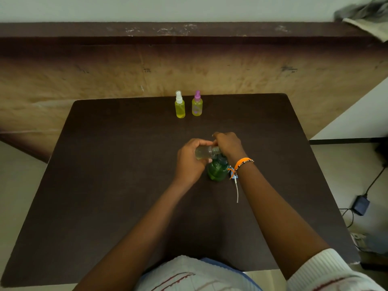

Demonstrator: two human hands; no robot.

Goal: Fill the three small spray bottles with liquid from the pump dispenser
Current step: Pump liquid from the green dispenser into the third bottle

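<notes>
Left hand wraps a small clear bottle, held sideways above the table, neck pointing right. Right hand has fingers curled at the bottle's threaded neck; what it pinches there, cannot tell. Green dispenser stands on the table right under both hands, partly hidden by them. A thin white tube lies just right of it, beside the right wrist with its orange band. Two filled yellow bottles stand upright near the far table edge, close together: white cap on the left, purple cap on the right.
</notes>
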